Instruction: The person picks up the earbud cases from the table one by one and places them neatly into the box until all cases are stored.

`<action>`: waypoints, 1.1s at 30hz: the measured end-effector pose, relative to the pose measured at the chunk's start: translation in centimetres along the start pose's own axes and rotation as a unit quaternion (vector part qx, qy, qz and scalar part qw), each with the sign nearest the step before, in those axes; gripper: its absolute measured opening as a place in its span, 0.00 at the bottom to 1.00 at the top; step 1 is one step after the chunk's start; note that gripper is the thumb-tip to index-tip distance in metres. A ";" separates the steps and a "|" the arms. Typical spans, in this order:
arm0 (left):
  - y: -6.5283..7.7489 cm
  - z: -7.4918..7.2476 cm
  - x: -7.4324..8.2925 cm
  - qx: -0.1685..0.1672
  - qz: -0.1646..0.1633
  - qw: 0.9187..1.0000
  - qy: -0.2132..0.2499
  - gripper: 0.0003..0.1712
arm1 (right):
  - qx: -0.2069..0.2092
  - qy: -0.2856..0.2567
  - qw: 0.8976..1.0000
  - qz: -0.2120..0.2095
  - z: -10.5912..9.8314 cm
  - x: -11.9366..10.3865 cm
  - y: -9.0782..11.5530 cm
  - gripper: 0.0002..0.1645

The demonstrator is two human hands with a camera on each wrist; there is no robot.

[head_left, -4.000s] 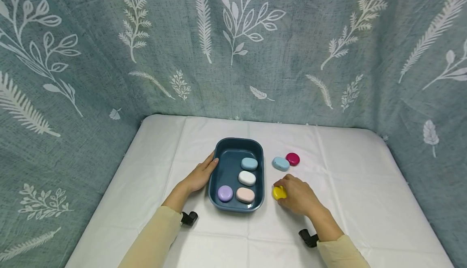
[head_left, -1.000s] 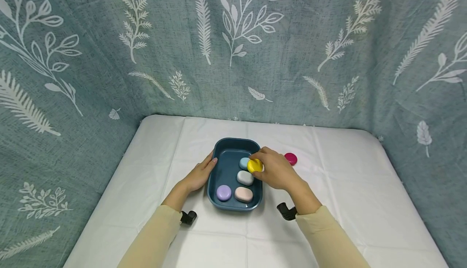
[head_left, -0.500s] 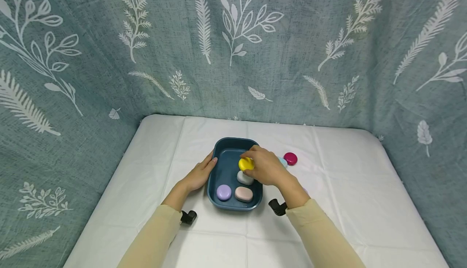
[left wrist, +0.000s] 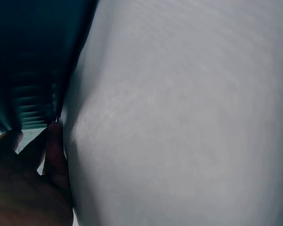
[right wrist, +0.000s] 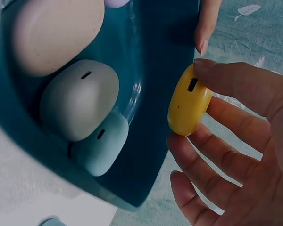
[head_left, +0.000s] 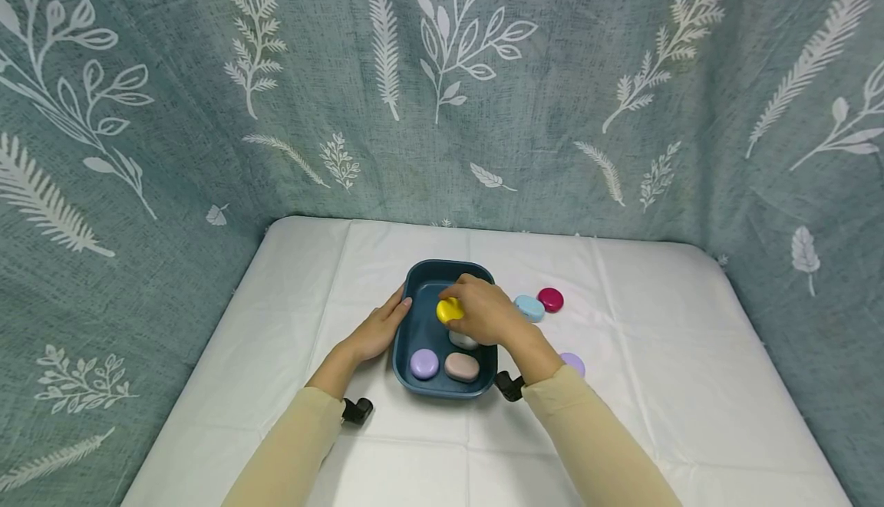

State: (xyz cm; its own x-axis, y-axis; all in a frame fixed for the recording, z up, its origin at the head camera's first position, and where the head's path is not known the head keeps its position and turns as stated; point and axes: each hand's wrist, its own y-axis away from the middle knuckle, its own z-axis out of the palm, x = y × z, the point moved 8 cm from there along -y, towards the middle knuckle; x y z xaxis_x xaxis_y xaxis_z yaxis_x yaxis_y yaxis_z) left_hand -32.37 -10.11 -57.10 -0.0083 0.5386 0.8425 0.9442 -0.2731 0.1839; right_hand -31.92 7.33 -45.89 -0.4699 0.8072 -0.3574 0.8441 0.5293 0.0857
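My right hand (head_left: 486, 314) pinches a yellow earbud case (head_left: 449, 311) between thumb and fingertips, over the dark blue tray (head_left: 417, 330). The right wrist view shows a small slot in the edge of the yellow case. Inside the tray lie a white case (head_left: 464, 340), a pale pink case (head_left: 462, 367) and a lilac case (head_left: 424, 364). A light blue case (right wrist: 104, 146) in the tray is hidden by my right hand in the head view. My left hand (head_left: 373, 334) rests against the tray's left side, fingers extended along the wall, thumb at the rim.
On the white-covered table (head_left: 621, 384), right of the tray, are another light blue case (head_left: 529, 308) and a dark red case (head_left: 551, 300). A second lilac case (head_left: 573, 363) shows partly behind my right forearm. A patterned curtain (head_left: 387, 146) surrounds the table's back and sides.
My right hand has lifted the yellow case from the table and brought it left over the tray, shifting further left in the last second. My left hand stays at the tray's side.
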 end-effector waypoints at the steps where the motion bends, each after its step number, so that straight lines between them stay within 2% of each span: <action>1: 0.0 0.0 0.0 0.000 0.000 1.000 0.000 0.38 | -0.002 0.000 1.000 0.000 0.1 -0.1 -0.1 0.27; 17: -0.1 0.1 -0.1 -0.003 -0.006 1.000 0.001 0.37 | -0.025 0.001 1.000 -0.002 1.9 -0.9 -2.3 0.27; 33: -0.2 0.1 -0.1 -0.007 -0.006 1.000 0.010 0.35 | -0.050 -0.019 0.999 0.001 3.5 -1.3 -3.0 0.26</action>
State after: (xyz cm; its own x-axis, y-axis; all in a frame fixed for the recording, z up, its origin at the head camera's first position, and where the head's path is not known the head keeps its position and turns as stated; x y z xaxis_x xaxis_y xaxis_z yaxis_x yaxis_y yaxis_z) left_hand -32.50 -10.02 -57.26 -0.0259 0.5258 0.8502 0.9390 -0.2789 0.2011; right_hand -32.91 3.83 -48.93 -0.4554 0.7990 -0.3927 0.8146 0.5519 0.1783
